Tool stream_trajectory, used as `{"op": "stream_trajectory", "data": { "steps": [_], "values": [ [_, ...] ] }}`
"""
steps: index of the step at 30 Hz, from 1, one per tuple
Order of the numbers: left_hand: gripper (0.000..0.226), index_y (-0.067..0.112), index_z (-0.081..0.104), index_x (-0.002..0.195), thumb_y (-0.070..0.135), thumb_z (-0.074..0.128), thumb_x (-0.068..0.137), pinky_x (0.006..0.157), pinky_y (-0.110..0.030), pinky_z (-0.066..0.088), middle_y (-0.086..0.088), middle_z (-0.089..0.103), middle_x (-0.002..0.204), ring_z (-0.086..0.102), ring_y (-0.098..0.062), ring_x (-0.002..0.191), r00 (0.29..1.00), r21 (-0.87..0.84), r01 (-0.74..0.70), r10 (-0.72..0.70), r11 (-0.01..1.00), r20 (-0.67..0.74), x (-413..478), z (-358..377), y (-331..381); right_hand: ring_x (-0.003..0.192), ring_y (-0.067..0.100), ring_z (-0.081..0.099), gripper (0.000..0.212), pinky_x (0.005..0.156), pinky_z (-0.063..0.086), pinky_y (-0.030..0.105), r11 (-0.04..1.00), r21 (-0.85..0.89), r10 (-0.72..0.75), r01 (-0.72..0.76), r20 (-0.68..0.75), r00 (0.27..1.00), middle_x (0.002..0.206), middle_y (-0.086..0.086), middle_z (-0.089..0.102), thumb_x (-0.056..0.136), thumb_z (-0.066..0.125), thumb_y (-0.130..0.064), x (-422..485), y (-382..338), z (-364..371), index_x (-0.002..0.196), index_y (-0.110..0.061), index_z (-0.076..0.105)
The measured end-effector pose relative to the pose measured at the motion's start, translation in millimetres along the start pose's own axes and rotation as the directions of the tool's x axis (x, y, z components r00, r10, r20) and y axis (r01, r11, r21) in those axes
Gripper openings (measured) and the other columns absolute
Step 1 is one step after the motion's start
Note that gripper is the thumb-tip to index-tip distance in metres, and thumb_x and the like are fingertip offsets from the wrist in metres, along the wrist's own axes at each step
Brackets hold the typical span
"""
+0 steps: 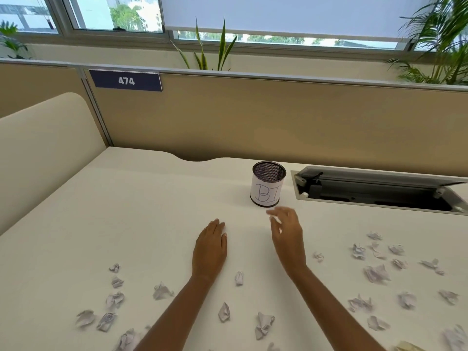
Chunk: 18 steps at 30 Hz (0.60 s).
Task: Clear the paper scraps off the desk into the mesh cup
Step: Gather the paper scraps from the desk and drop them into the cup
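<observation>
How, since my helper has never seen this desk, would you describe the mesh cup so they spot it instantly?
Find the open hatch sunk in the white desk at its far edge. Left of it stands the mesh cup: the only upright thing, black mesh wrapped in handwritten white paper.

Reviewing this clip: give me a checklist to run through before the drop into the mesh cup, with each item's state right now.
1. Mesh cup upright, mouth open: ok.
2. Right hand holds a scrap: cannot tell; something white shows at its fingers, but it is blurred.
3. Right hand over the cup's mouth: not ok; it is on the near side of the cup, short of it.
4. Left hand out of the way: ok; it lies flat on the desk, left of the cup.
5. Desk cleared: not ok; many paper scraps lie on both sides.
</observation>
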<state>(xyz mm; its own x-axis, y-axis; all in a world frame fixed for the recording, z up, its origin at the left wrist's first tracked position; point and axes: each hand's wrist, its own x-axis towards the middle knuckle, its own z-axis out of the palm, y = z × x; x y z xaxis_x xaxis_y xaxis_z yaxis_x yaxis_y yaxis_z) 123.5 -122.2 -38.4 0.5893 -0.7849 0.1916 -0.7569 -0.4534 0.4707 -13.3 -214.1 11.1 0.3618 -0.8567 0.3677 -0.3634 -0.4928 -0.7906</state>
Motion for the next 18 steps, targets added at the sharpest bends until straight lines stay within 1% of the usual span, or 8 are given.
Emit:
{"op": "stream_trajectory", "data": {
  "steps": [2, 5, 7, 10, 13, 15, 16, 18],
  "values": [
    [0.042, 0.01, 0.04, 0.141, 0.02, 0.033, 0.101, 0.116, -0.024, 0.023, -0.004, 0.036, 0.152, 0.033, -0.014, 0.141, 1.0, 0.057, -0.019, 0.018, 0.998, 0.021, -7.7, -1.4, 0.8, 0.107, 0.024, 0.056, 0.02, 0.096, 0.047, 0.037, 0.998, 0.002, 0.057, -0.057, 0.077, 0.995, 0.11, 0.015, 0.054, 0.09, 0.049, 0.001, -23.3, 1.4, 1.6, 0.103, -0.002, 0.063],
    [0.044, 0.011, 0.03, 0.146, 0.022, 0.025, 0.103, 0.118, -0.023, 0.02, -0.003, 0.028, 0.156, 0.026, -0.011, 0.144, 0.997, 0.144, -0.03, 0.02, 0.989, 0.075, -18.5, -6.3, 1.7, 0.112, 0.022, 0.054, 0.019, 0.092, 0.034, 0.013, 0.991, -0.027, 0.131, -0.128, 0.203, 0.97, 0.115, 0.013, 0.054, 0.092, 0.051, -0.009, -50.2, -0.4, 3.3, 0.108, -0.005, 0.061],
    [0.045, 0.012, 0.025, 0.147, 0.023, 0.022, 0.103, 0.118, -0.021, 0.018, -0.001, 0.024, 0.157, 0.023, -0.009, 0.145, 0.993, 0.167, -0.049, 0.029, 0.985, 0.115, -27.7, -10.5, 0.5, 0.117, 0.02, 0.05, 0.024, 0.088, 0.028, 0.006, 0.991, -0.068, 0.129, -0.114, 0.297, 0.946, 0.121, 0.011, 0.053, 0.093, 0.05, -0.016, -62.6, -5.1, 4.7, 0.114, -0.007, 0.057],
    [0.045, 0.012, 0.023, 0.147, 0.02, 0.024, 0.103, 0.117, -0.02, 0.018, 0.0, 0.022, 0.158, 0.022, -0.009, 0.145, 0.985, 0.137, -0.064, 0.04, 0.989, 0.167, -44.9, -17.7, -3.1, 0.129, 0.016, 0.039, 0.039, 0.103, 0.027, 0.017, 0.989, -0.147, 0.075, -0.003, 0.483, 0.873, 0.137, 0.006, 0.043, 0.094, 0.048, -0.03, -77.4, -14.4, 6.6, 0.128, -0.013, 0.046],
    [0.048, 0.012, 0.022, 0.148, 0.01, 0.031, 0.101, 0.117, -0.02, 0.018, 0.001, 0.021, 0.158, 0.022, -0.01, 0.145, 0.981, 0.079, -0.046, 0.03, 0.996, 0.192, -62.8, -28.4, -3.4, 0.134, 0.014, 0.031, 0.051, 0.109, 0.027, 0.024, 0.977, -0.165, 0.01, 0.133, 0.664, 0.748, 0.146, 0.002, 0.033, 0.09, 0.051, -0.039, -92.4, -23.3, 8.5, 0.135, -0.019, 0.038],
    [0.051, 0.01, 0.027, 0.146, 0.001, 0.036, 0.097, 0.116, -0.024, 0.023, -0.003, 0.025, 0.157, 0.026, -0.014, 0.144, 0.975, -0.017, -0.007, 0.01, 1.0, 0.221, -73.5, -35.6, -0.2, 0.134, 0.013, 0.029, 0.05, 0.108, 0.027, 0.025, 0.958, -0.172, -0.029, 0.228, 0.737, 0.676, 0.147, 0.0, 0.032, 0.089, 0.054, -0.04, -102.6, -27.4, 8.0, 0.133, -0.023, 0.04],
    [0.053, 0.009, 0.029, 0.145, -0.001, 0.038, 0.095, 0.116, -0.025, 0.025, -0.004, 0.026, 0.156, 0.028, -0.016, 0.143, 0.972, -0.041, -0.003, 0.012, 0.999, 0.237, -79.1, -38.9, 1.5, 0.134, 0.013, 0.029, 0.046, 0.108, 0.028, 0.026, 0.942, -0.177, -0.058, 0.286, 0.751, 0.657, 0.147, -0.001, 0.033, 0.088, 0.055, -0.039, -106.6, -28.5, 6.7, 0.131, -0.025, 0.044],
    [0.053, 0.011, 0.028, 0.146, 0.001, 0.038, 0.095, 0.113, -0.021, 0.027, 0.001, 0.028, 0.155, 0.029, -0.012, 0.141, 0.97, 0.021, -0.026, 0.02, 0.999, 0.243, -90.0, -44.2, 4.5, 0.132, 0.012, 0.034, 0.036, 0.104, 0.034, 0.026, 0.899, -0.194, -0.129, 0.394, 0.741, 0.659, 0.143, -0.001, 0.041, 0.09, 0.053, -0.032, -111.0, -28.3, 1.3, 0.125, -0.024, 0.051]
  ]
}}
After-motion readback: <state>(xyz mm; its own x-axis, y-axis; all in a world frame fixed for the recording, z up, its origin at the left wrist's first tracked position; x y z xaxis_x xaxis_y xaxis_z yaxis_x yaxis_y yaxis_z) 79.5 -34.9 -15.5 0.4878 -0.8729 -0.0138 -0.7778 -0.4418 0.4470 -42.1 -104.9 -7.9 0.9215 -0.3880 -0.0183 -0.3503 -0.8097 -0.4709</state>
